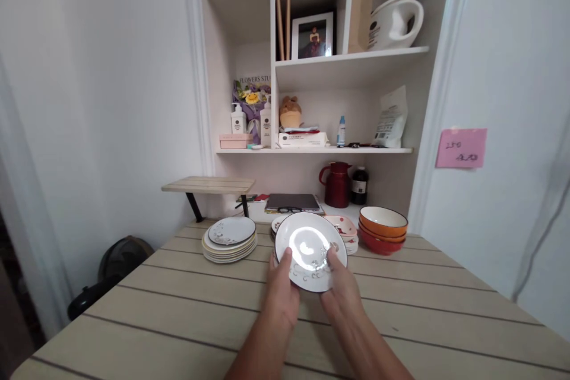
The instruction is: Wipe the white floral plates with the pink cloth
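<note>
While the left hand [281, 291] and right hand [344, 286] both grip a white patterned plate [309, 250], thumbs on its face, it hangs tilted above the bench [178, 309]. A stack of plates [229, 242] stands to its left, stacked bowls [383, 231] to its right.

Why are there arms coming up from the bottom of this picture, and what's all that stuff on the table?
Those are a person's own bare arms; there's no robot here. The camera is worn on the person's head and looks forward and down, so you see roughly what they see.

The left hand and right hand hold a shiny white plate between them. On the striped table, a stack of plates stands on the left. On the right are pink dishes and a stack of orange and red bowls.
</note>
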### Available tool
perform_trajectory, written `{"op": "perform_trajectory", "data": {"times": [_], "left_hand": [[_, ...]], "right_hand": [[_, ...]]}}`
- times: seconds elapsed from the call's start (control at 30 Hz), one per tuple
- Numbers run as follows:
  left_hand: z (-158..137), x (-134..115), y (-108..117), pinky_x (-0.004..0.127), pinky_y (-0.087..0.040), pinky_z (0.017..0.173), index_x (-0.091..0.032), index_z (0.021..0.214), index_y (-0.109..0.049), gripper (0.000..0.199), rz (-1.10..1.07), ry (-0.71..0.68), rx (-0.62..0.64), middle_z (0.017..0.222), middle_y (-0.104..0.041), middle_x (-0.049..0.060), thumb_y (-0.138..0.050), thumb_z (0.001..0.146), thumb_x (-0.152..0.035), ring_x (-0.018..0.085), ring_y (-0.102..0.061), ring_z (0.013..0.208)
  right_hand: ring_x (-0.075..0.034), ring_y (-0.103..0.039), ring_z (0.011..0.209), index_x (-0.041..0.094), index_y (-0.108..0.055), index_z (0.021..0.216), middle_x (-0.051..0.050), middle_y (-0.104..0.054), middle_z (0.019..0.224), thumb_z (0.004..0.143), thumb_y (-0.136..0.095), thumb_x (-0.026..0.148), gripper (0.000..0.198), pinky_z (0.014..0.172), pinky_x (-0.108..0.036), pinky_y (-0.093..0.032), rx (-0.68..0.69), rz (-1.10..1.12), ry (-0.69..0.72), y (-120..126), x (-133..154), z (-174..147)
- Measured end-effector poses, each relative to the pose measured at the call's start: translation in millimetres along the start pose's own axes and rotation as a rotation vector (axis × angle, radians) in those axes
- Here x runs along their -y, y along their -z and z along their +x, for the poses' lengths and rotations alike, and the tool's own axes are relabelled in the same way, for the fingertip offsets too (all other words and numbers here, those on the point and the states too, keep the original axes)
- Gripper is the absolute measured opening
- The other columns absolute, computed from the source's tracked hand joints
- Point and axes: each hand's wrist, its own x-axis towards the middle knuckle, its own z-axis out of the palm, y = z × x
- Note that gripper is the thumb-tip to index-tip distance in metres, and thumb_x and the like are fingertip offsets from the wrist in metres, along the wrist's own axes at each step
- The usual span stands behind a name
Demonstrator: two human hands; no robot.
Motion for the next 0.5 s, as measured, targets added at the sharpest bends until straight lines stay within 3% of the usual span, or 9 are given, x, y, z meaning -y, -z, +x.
{"op": "perform_trajectory", "data": {"times": [0.1,0.17,0.3,0.37,0.5], "left_hand": [[1.7,16.9,-1.2,0.039,-0.055,0.086,-0.024,0.123,-0.052,0.051,-0.055,-0.024,-0.052,0.116,-0.069,0.012,-0.071,0.077,-0.038,0.026,-0.067,0.103],[4.6,19.4,3.2,0.039,-0.055,0.084,-0.024,0.122,-0.052,0.052,-0.018,-0.044,-0.092,0.112,-0.07,0.011,-0.072,0.076,-0.039,0.025,-0.069,0.098],[12.6,-10.7,19.2,0.039,-0.054,0.084,-0.02,0.119,-0.054,0.054,0.21,-0.081,-0.062,0.106,-0.072,0.012,-0.076,0.072,-0.036,0.025,-0.069,0.092],[14.3,-37.0,24.2,0.038,-0.052,0.085,-0.021,0.117,-0.059,0.053,0.42,-0.104,0.04,0.107,-0.072,0.011,-0.077,0.07,-0.036,0.025,-0.068,0.093],[9.9,-78.4,14.5,0.037,-0.048,0.088,-0.021,0.092,-0.074,0.029,0.914,-0.188,0.426,0.1,-0.074,0.009,-0.077,0.065,-0.029,0.027,-0.065,0.093]], "right_hand": [[-0.02,-0.071,0.092,0.023,-0.063,0.11,-0.001,-0.076,0.099,0.073,-0.073,0.03,0.039,0.082,-0.034,-0.059,0.024,0.042,0.018,3.9,-5.2,-6.7],[-0.021,-0.071,0.093,0.022,-0.063,0.11,-0.001,-0.076,0.098,0.071,-0.074,0.028,0.041,0.084,-0.036,-0.058,0.08,0.024,-0.072,7.3,0.9,-10.0],[-0.023,-0.072,0.083,0.015,-0.062,0.11,-0.007,-0.077,0.088,0.065,-0.079,0.021,0.048,0.078,-0.036,-0.058,0.281,-0.139,-0.295,15.5,28.4,-10.1],[-0.022,-0.072,0.077,0.019,-0.059,0.117,-0.006,-0.076,0.09,0.064,-0.081,0.022,0.057,0.07,-0.034,-0.057,0.363,-0.208,-0.29,18.4,41.4,-8.7],[-0.021,-0.07,0.067,0.02,-0.059,0.115,-0.004,-0.075,0.087,0.059,-0.082,0.025,0.061,0.057,-0.029,-0.053,0.505,-0.454,-0.224,18.7,52.3,-10.6]]}}
